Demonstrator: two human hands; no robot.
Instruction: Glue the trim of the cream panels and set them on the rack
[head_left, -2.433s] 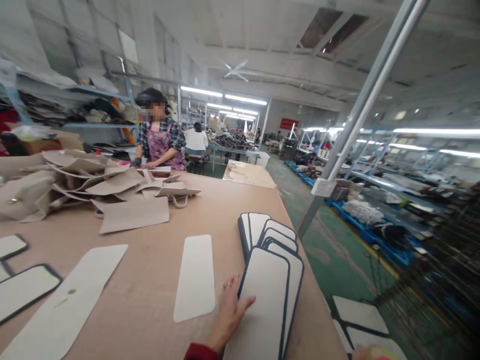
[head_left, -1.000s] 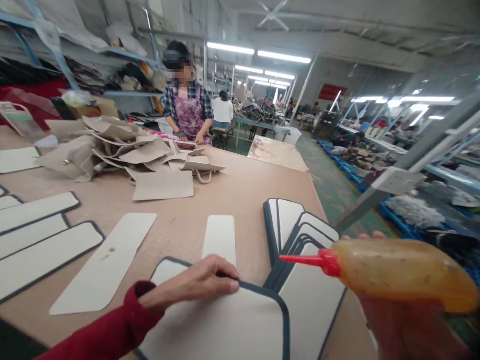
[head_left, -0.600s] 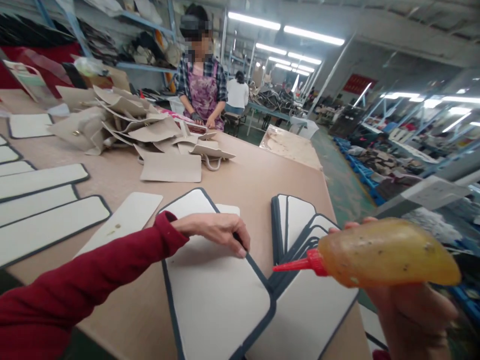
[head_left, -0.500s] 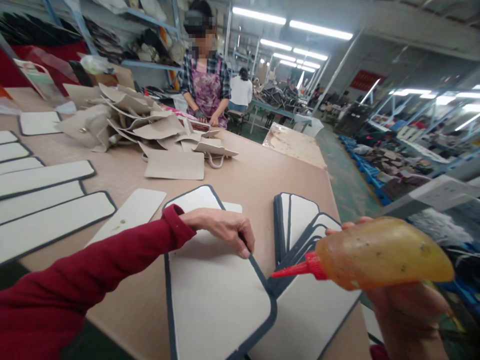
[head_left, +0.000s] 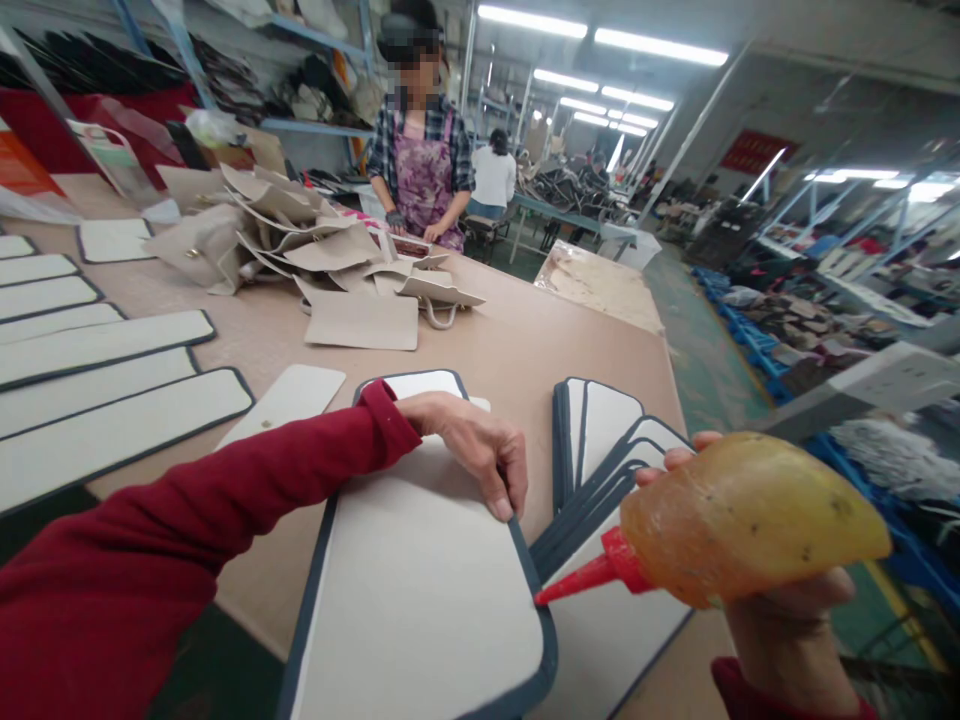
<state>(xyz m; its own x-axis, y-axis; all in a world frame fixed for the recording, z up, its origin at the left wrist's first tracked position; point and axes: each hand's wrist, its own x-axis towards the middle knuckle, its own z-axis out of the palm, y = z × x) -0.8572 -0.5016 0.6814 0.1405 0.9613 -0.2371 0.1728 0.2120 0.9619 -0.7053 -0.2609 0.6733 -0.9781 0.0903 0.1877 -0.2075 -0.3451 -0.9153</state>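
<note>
In front of me lies a white panel with a dark blue-grey border (head_left: 420, 590) and rounded corners. My left hand (head_left: 476, 445) pinches its right edge between thumb and fingers, palm down over the panel. My right hand (head_left: 787, 610) is wrapped round a squeeze bottle of amber liquid (head_left: 750, 520), tilted so its red nozzle (head_left: 581, 580) points left. The nozzle tip meets the panel's dark border below my left fingers. To the right, partly behind the bottle, more bordered panels (head_left: 592, 430) lie stacked and fanned.
Beige bag pieces (head_left: 330, 250) are heaped at the back of the table (head_left: 540, 340). Long bordered strips (head_left: 127, 400) lie in rows at left, near a plain off-white piece (head_left: 292, 395). A co-worker in an apron (head_left: 424, 170) stands beyond the heap. A floor aisle (head_left: 720, 360) runs along the right.
The bottle has come lower and a little left, its nozzle tip moving down along the panel's right border. My left hand keeps its pinch on the edge. The whole view has shifted slightly.
</note>
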